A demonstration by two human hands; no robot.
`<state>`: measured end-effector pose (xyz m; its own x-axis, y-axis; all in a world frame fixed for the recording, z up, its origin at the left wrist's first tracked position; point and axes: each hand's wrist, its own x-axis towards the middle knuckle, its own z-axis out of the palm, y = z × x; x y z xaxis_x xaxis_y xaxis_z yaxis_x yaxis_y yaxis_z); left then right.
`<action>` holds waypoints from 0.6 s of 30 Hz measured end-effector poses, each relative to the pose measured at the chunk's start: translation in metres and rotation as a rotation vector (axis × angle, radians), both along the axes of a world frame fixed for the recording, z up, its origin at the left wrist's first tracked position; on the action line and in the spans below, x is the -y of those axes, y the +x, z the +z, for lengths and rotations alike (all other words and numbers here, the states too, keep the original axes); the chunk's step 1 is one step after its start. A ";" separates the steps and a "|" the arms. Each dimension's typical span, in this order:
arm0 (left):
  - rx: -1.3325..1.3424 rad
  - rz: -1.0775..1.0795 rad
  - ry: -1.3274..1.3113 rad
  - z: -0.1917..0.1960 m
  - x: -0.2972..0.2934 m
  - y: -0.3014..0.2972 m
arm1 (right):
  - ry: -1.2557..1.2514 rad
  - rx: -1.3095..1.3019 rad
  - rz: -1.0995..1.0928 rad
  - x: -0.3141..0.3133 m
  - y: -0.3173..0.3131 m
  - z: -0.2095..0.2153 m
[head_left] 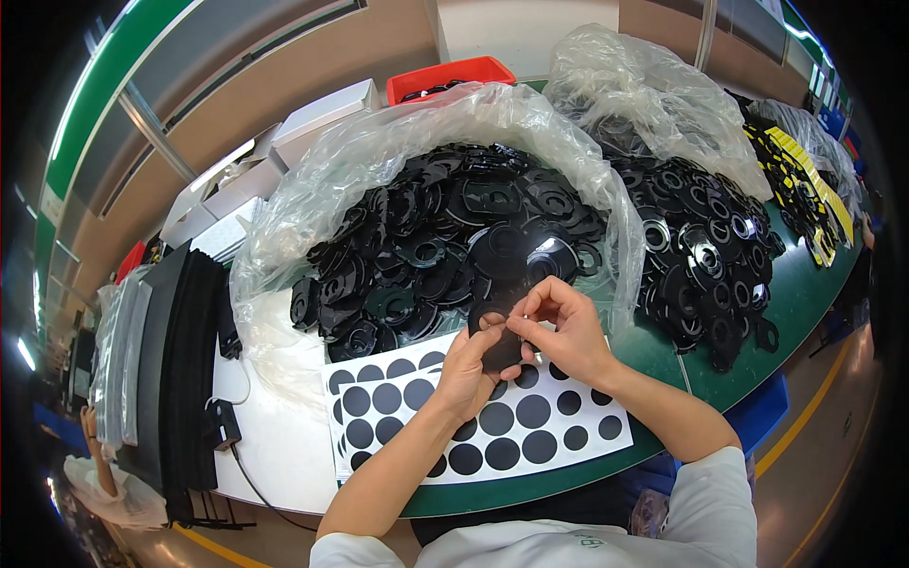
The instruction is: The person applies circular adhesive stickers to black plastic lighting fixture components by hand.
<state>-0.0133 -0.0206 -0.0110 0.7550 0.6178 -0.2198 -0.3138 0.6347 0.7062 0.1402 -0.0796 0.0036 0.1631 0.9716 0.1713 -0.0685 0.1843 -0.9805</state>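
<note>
The person holds a dark piece [500, 354] up between both hands, above the far edge of a white sheet [591, 414] of black discs [532, 411]; the left hand [459, 375] carries it, its thumb laid over the front and its fingers curled behind, a bent grip with little opening left; the right hand [576, 333] comes in from the other side, thumb and forefinger drawn together in a pinch at the piece's upper right, the other fingers loosely folded; whether that pinch has the rim itself or some thin bit on it, I cannot tell from here.

So the piece sits to the right of the left palm and to the left of the right one; the left is clearly the nearer, wrapped against it, while the right meets it only at the fingertips; its longer way seems to run away from the person's body, though the thumb hides part of it; just beyond lies a heap of glossy black parts [417, 275] inside an opened clear plastic bag [331, 180].
</note>
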 end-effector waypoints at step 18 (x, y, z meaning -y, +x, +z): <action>0.133 0.005 -0.126 0.003 0.000 -0.001 | 0.064 0.070 -0.053 0.001 -0.003 0.000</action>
